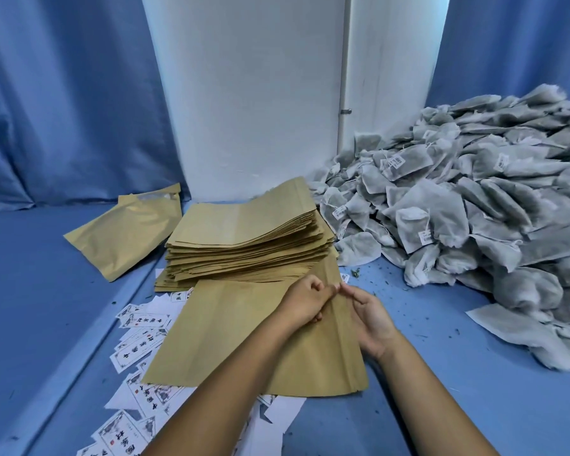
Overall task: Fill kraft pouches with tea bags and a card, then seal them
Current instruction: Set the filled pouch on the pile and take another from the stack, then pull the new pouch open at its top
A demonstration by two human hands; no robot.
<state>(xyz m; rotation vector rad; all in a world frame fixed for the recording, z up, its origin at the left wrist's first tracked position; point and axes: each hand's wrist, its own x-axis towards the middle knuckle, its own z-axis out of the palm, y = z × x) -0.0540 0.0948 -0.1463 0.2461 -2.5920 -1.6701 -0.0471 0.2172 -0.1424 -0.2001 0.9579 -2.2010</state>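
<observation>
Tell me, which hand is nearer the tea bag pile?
Right. The right hand pinches the right edge of the pouch, on the side facing the tea bag pile. The left hand grips that edge just beside it, farther from the pile.

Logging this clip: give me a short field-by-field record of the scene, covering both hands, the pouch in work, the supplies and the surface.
left hand: pinches the right end of the pouch in work
right hand: fingers at that same end, seemingly gripping it
pouch in work: flat kraft pouch, lying partly on the cards
pouch stack: behind it, untouched
separate pouch: lies alone, left of the stack
tea bags: large heap, right side
cards: scattered, lower left
surface: blue cloth
</observation>
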